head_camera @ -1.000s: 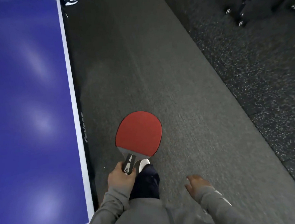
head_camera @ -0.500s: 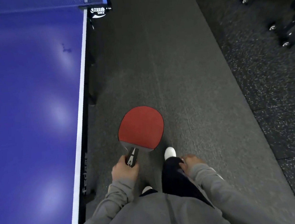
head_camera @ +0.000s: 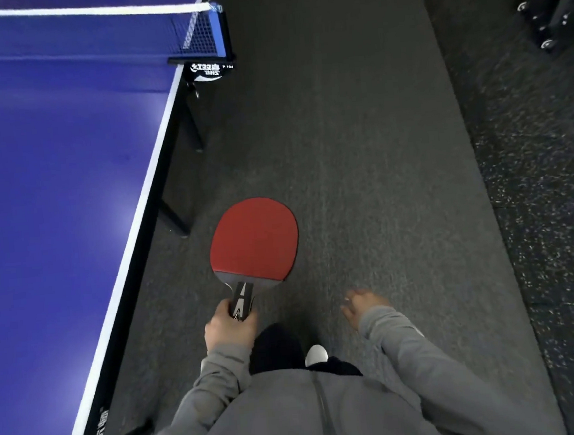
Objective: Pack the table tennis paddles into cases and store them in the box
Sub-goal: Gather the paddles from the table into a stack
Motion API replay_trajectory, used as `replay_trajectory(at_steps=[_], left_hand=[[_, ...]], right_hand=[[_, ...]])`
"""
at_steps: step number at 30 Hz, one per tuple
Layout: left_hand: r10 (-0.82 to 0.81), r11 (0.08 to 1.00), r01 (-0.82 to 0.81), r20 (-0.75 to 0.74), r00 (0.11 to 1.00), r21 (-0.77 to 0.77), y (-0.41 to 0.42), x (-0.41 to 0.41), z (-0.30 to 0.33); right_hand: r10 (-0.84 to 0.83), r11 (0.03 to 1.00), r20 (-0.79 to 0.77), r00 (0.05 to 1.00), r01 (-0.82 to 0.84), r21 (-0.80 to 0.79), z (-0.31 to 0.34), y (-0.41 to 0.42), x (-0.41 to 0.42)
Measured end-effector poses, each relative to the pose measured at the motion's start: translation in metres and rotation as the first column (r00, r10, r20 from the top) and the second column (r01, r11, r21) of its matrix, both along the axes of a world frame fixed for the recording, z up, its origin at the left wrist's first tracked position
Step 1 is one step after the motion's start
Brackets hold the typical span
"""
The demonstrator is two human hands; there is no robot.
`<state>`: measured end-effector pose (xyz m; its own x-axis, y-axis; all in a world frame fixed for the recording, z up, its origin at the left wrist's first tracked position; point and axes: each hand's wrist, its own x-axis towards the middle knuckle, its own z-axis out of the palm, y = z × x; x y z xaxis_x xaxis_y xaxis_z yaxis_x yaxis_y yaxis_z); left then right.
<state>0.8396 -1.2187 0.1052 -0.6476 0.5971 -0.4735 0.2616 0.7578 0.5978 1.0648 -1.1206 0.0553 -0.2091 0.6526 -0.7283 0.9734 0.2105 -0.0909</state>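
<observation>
A table tennis paddle (head_camera: 255,242) with a red rubber face points forward over the dark floor, its black handle gripped in my left hand (head_camera: 229,328). My right hand (head_camera: 361,306) hangs beside my body with fingers loosely apart and holds nothing. No case and no box are in view.
A blue table tennis table (head_camera: 53,187) with a white edge runs along my left. Its net (head_camera: 195,32) and black clamp (head_camera: 207,67) stand ahead. Table legs (head_camera: 176,219) stick out beneath. Black wheeled objects (head_camera: 551,21) sit at the far right on speckled flooring (head_camera: 545,197).
I have walked forward along the table, so the net post has come closer. The paddle stays in my left hand. My right hand has swung from my leg out to the side.
</observation>
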Motion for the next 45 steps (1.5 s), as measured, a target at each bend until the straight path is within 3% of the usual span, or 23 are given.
replay_trajectory(at_steps=[9,18,27,37,45], left_hand=[[0.060,0.998,-0.060,-0.024,0.998,-0.013,0.153,-0.048,-0.017],[-0.078,0.996,0.077,-0.018,0.997,-0.039,0.335,-0.081,-0.010],[-0.080,0.996,0.079,-0.016,0.997,-0.047,0.497,-0.064,-0.015],[0.120,0.993,-0.120,0.020,0.993,-0.021,0.679,-0.015,-0.008],[0.307,0.952,-0.307,-0.002,0.952,0.002,0.771,-0.050,-0.002]], right_hand=[[0.101,0.994,0.014,0.995,-0.100,-0.035,-0.019,0.171,-0.049],[0.005,1.000,0.009,1.000,-0.005,0.004,0.000,0.336,-0.082],[-0.084,0.996,-0.046,0.995,0.084,0.017,-0.008,0.486,-0.070],[0.139,0.988,-0.013,0.990,-0.137,0.064,0.005,0.709,-0.040],[0.213,0.977,0.047,0.976,-0.213,0.004,0.006,0.835,-0.068]])
